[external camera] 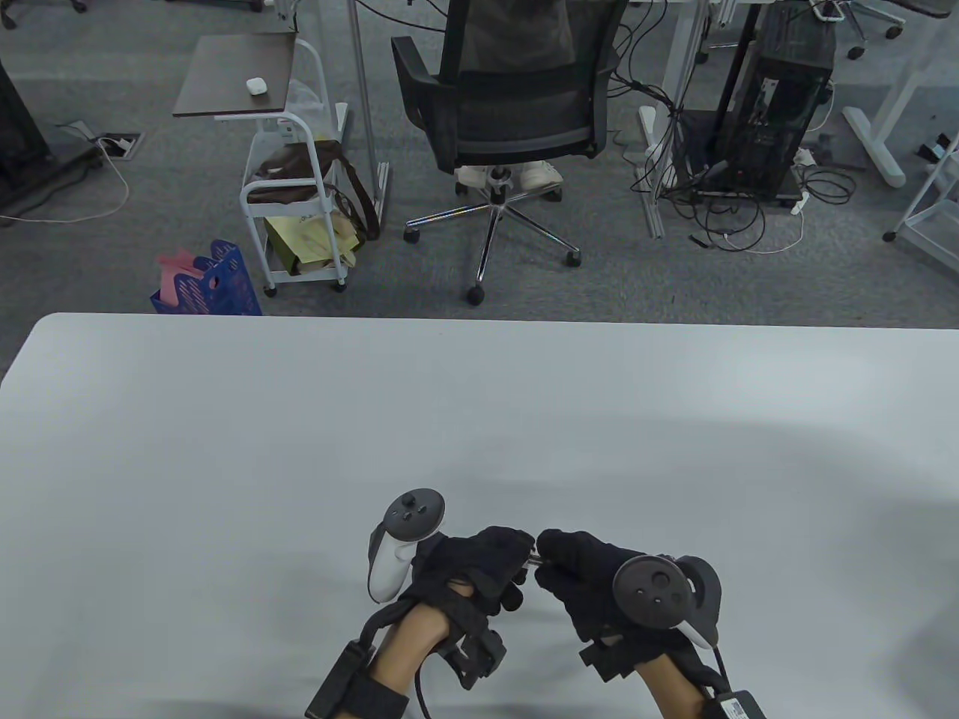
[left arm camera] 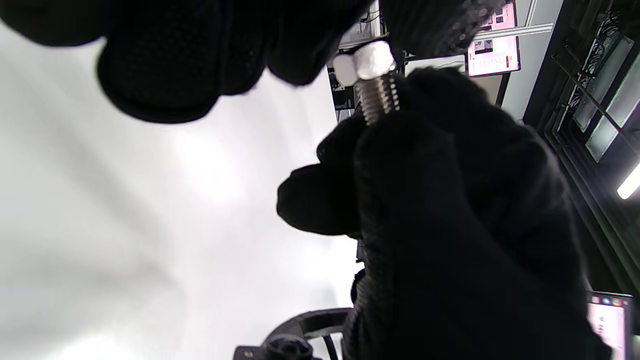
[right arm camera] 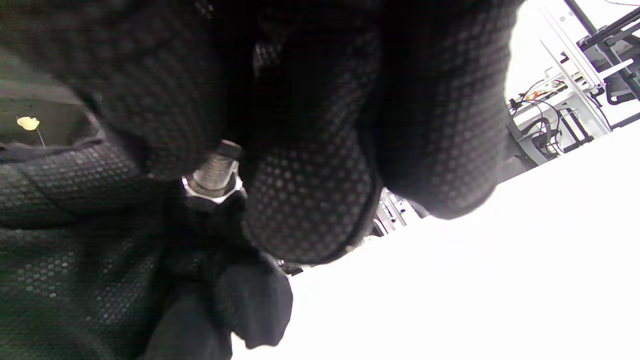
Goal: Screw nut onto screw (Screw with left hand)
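Note:
Both gloved hands meet low over the table's near edge. The metal screw (external camera: 533, 558) shows as a short glint between them. In the left wrist view its thread (left arm camera: 378, 97) runs down into my right hand (left arm camera: 450, 200), which grips it, while my left hand (left arm camera: 225, 55) pinches the pale hex nut (left arm camera: 367, 60) on the thread's end. In the right wrist view the nut (right arm camera: 212, 191) sits partway along the screw (right arm camera: 216, 166), with my right hand's fingers (right arm camera: 310, 190) curled round the screw and my left hand (right arm camera: 75, 240) beneath. In the table view my left hand (external camera: 491, 562) faces my right hand (external camera: 577, 565).
The white table (external camera: 300, 449) spreads wide to the left, right and far side of the hands. Beyond its far edge stand a black office chair (external camera: 517, 120), a white cart (external camera: 300, 210) and a blue crate (external camera: 213, 284) on the floor.

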The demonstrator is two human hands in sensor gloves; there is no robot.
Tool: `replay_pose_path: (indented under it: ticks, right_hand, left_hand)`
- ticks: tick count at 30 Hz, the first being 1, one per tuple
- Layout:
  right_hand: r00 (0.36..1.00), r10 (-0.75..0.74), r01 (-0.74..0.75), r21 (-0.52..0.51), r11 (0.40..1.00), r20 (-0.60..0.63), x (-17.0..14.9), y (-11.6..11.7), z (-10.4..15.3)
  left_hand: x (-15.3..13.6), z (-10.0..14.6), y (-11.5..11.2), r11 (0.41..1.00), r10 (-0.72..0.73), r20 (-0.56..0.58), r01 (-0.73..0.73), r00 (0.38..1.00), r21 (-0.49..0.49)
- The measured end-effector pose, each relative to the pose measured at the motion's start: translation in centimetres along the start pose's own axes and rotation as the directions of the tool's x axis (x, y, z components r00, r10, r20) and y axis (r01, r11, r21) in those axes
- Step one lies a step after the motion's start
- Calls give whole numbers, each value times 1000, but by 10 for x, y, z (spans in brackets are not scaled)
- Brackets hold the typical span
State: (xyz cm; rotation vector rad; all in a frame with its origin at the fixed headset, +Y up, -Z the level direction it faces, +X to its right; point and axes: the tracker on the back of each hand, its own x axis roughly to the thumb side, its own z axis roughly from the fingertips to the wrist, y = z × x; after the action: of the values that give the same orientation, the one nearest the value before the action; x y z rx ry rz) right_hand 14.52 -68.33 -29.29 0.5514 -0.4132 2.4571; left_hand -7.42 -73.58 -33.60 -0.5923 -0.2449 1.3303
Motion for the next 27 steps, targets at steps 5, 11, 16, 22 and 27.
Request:
replay_pose_path:
  ticks: [5,11,16,22,27]
  right_hand:
    - [1000,12,-12,8,1000,1,0,1,0]
    - [1000,-26,26,-1,1000,-6,1,0,0]
    - [1000,2,-2,4,1000,4,2,0,0]
    - [1000,-11,11,-4,1000,-7,1,-1,0]
    - [1000,-7,7,-2,1000,-6,0,-1,0]
  left_hand:
    - [4,-2,-3,995,-5,9,6,1000,-99]
    - [2,1,2,999,36,24,-36,999,9]
    - [1,-1,-1,1000,12,7,-12,1000,-29]
    - [3,-1,-3,996,31,18,-29,999,-87]
    - [0,0,-2,999,19,-1,-19,1000,-29]
